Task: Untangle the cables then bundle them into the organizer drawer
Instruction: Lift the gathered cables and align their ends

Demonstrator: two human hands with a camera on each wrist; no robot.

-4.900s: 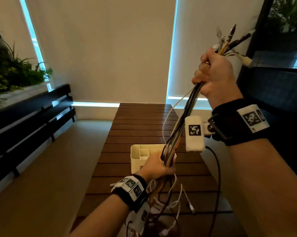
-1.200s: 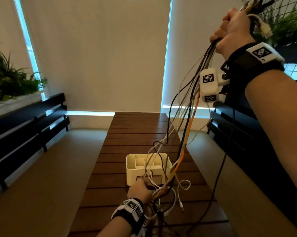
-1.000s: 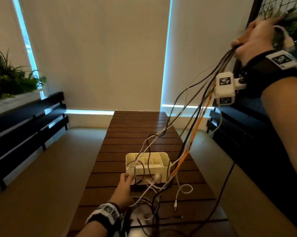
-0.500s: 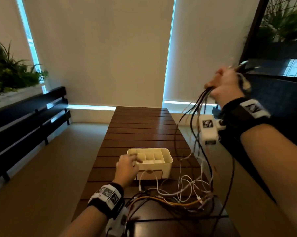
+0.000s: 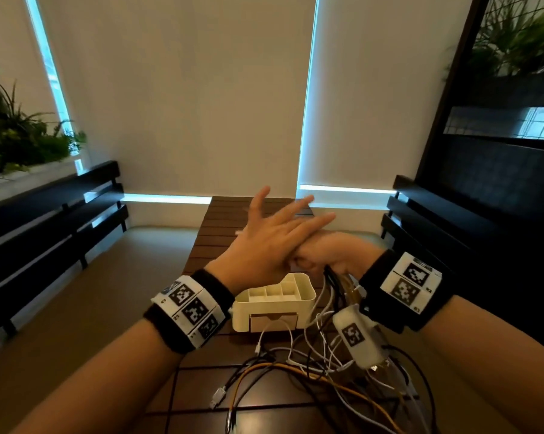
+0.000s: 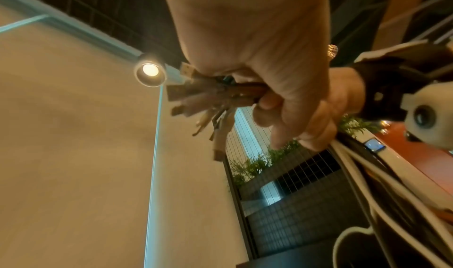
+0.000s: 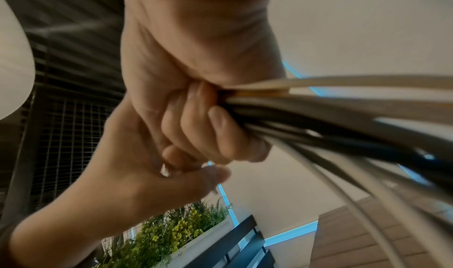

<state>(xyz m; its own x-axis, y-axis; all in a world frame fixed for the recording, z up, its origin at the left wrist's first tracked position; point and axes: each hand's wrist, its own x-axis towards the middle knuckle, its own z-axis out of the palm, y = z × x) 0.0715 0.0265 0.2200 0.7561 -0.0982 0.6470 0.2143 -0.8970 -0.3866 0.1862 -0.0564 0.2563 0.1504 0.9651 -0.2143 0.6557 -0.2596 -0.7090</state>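
My right hand (image 5: pixel 330 252) grips a bundle of cables (image 5: pixel 336 277) in a fist just above and behind the white organizer (image 5: pixel 305 300). Its plug ends (image 6: pixel 196 92) stick out past the fist in the left wrist view. My left hand (image 5: pixel 274 236) lies across the right fist with its fingers straight and spread, holding nothing. From the right wrist, the fist (image 7: pixel 196 121) closes round black and white cables (image 7: pixel 331 121), with the left hand (image 7: pixel 137 179) touching it from below. The organizer's front drawer (image 5: pixel 274 322) looks closed. Slack cable loops (image 5: pixel 295 368) lie tangled on the table.
The organizer stands on a narrow dark slatted wooden table (image 5: pixel 227 220). Black benches run along the left (image 5: pixel 45 220) and the right (image 5: pixel 436 233). A planter with greenery (image 5: pixel 13 142) sits at the far left. White blinds cover the wall behind.
My right hand came down from high on the right to just above the organizer, so the cables went slack onto the table. My left hand left the organizer and rose onto the right fist.
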